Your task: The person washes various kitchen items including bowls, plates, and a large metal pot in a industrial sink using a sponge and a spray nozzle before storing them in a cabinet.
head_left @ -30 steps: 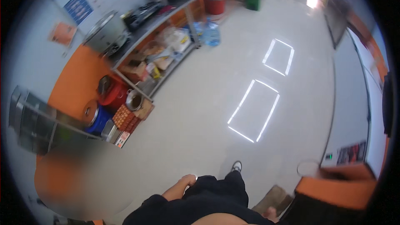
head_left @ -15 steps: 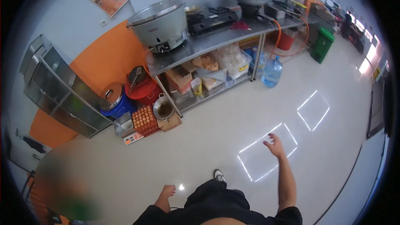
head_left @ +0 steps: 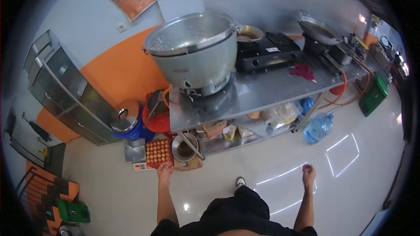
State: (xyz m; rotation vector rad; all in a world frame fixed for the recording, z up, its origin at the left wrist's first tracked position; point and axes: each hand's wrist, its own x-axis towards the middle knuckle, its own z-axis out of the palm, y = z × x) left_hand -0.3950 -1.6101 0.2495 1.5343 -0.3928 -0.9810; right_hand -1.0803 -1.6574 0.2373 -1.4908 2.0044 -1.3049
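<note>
My left hand [head_left: 165, 172] hangs in the air over the floor, its fingers loosely apart with nothing in them. In the picture it comes close to the tray of brown eggs [head_left: 158, 152], which sits low beside a white and orange scale [head_left: 142, 166]. Out over the floor on the right is my right hand [head_left: 309, 173], with relaxed, slightly bent fingers and nothing visible in it. Ahead of both hands stands a steel table [head_left: 271, 86] bearing a big rice cooker [head_left: 199, 67], its pot uncovered.
On the table are a black gas stove [head_left: 269, 57], a red cloth [head_left: 302, 72] and a wok [head_left: 321, 30]. A water jug [head_left: 319, 128] and a green bin [head_left: 374, 96] stand on the floor at right. A pan of dark liquid [head_left: 184, 147] sits by the table leg.
The table and rice cooker now appear nearer and larger. My left hand has risen and reached further forward; my right hand shows further right and lower in the view, its fingers more bent.
</note>
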